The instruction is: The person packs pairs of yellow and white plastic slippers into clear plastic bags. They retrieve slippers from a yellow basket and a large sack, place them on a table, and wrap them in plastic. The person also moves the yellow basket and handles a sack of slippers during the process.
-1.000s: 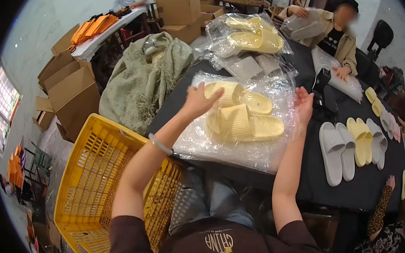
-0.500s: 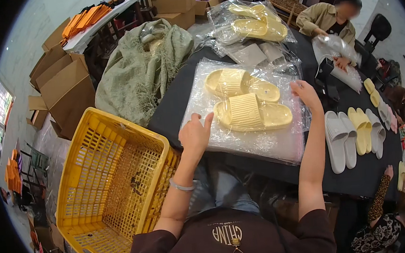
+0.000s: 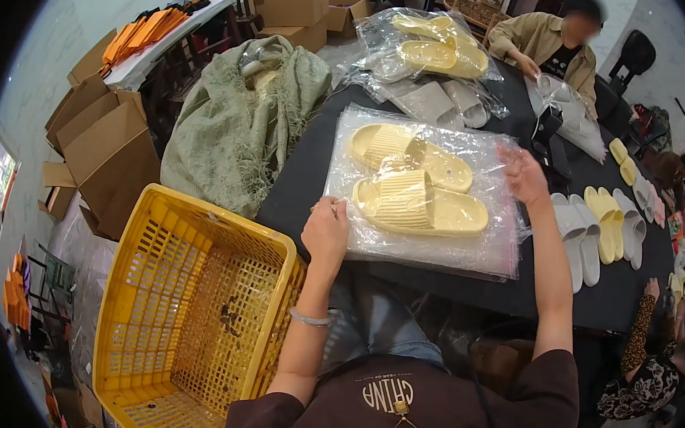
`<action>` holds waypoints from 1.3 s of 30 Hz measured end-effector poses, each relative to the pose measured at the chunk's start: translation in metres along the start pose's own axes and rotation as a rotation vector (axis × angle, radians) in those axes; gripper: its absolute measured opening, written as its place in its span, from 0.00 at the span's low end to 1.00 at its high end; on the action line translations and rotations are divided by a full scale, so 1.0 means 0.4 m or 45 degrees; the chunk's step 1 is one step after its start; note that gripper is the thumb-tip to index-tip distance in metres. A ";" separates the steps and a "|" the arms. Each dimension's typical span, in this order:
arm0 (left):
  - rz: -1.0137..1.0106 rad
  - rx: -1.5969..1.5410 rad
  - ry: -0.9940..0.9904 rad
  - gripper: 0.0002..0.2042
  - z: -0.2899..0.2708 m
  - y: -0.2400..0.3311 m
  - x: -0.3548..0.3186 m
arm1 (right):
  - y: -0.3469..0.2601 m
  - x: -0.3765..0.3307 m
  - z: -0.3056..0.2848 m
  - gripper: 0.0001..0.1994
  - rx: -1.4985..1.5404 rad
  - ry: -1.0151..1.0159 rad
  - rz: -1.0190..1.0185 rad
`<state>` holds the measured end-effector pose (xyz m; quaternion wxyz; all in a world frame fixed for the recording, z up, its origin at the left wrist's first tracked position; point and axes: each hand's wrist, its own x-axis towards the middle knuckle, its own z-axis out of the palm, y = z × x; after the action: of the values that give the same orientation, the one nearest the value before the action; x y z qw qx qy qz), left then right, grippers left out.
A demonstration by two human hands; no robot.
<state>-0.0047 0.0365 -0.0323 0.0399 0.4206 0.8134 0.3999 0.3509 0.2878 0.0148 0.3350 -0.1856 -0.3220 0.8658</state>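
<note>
A pair of pale yellow ribbed slide slippers (image 3: pixel 412 180) lies in a clear plastic bag (image 3: pixel 450 250) on a stack of similar bags, toes to the left. At the bag's left edge my left hand (image 3: pixel 326 233) has its fingers curled, pinching the plastic. My right hand (image 3: pixel 524 175) grips the bag's right edge, past the slippers' heels. Part of its fingertips is hidden by the plastic. Neither hand touches the slippers directly.
A yellow plastic crate (image 3: pixel 197 306) stands left of the black-covered table (image 3: pixel 298 161). Bagged yellow slippers (image 3: pixel 446 49) and grey slippers (image 3: pixel 430 102) lie at the far side. Loose slippers (image 3: pixel 601 226) line the right. Across the table a person (image 3: pixel 558 44) handles a clear bag.
My left thumb has closed in from sticking out, and the hand now pinches the bag's edge. My right hand has closed on the right edge. The slippers have shifted slightly.
</note>
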 end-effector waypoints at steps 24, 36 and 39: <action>-0.143 0.177 0.065 0.12 0.040 -0.057 0.010 | -0.032 0.055 0.010 0.19 -2.739 -0.105 -0.370; 0.152 0.444 0.148 0.16 -0.089 0.036 -0.002 | -0.323 -0.271 0.397 0.12 -2.348 0.587 -1.057; 0.420 0.385 0.060 0.16 -0.118 0.081 0.039 | -0.276 -0.198 0.375 0.14 -1.595 0.367 -0.998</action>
<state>-0.0124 0.0291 0.0261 -0.1084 0.5396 0.7850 0.2844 0.3773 0.2303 0.2070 0.4893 -0.3246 -0.7498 0.3051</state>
